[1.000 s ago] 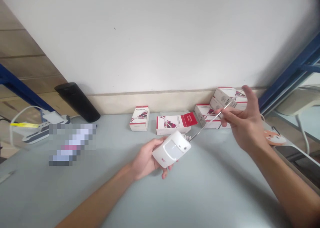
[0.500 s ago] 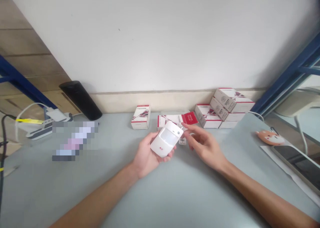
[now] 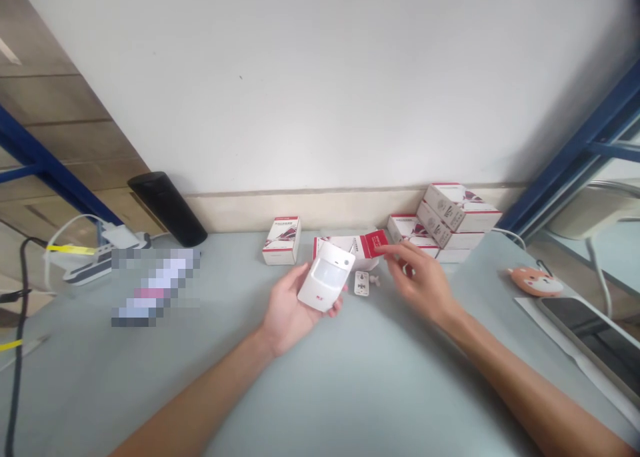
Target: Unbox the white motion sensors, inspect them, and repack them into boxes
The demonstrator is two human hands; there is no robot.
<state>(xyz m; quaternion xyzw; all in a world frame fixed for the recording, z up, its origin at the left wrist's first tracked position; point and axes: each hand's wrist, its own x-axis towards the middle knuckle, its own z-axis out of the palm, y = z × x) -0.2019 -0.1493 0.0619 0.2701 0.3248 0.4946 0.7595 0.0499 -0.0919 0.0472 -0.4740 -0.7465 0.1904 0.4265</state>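
Observation:
A white motion detector (image 3: 327, 280) rests in my left hand (image 3: 286, 313), its lens window facing up and a thin antenna sticking out at its top end. My left fingers wrap round it from below. To the right, my right hand (image 3: 425, 285) hovers palm down over the desk, fingers loosely bent and apart, with nothing visible in them. Its index fingertip is close to the red flap of an opened white box (image 3: 356, 245); I cannot tell whether they touch. A small white bracket plate (image 3: 361, 284) lies on the desk between my hands, beside a small white piece.
Red-and-white boxes (image 3: 450, 223) are stacked at the back right, and a single box (image 3: 282, 241) stands left of centre. At left are a black cylinder (image 3: 169, 207), a power strip (image 3: 107, 260) and a blurred-out phone. A fox-faced pouch (image 3: 537, 280) and dark phone (image 3: 593, 337) lie at right.
My right hand has drawn away from the detector's antenna to the right, uncovering the bracket plate. The detector has shifted slightly left in my left hand. The whole view has moved a little.

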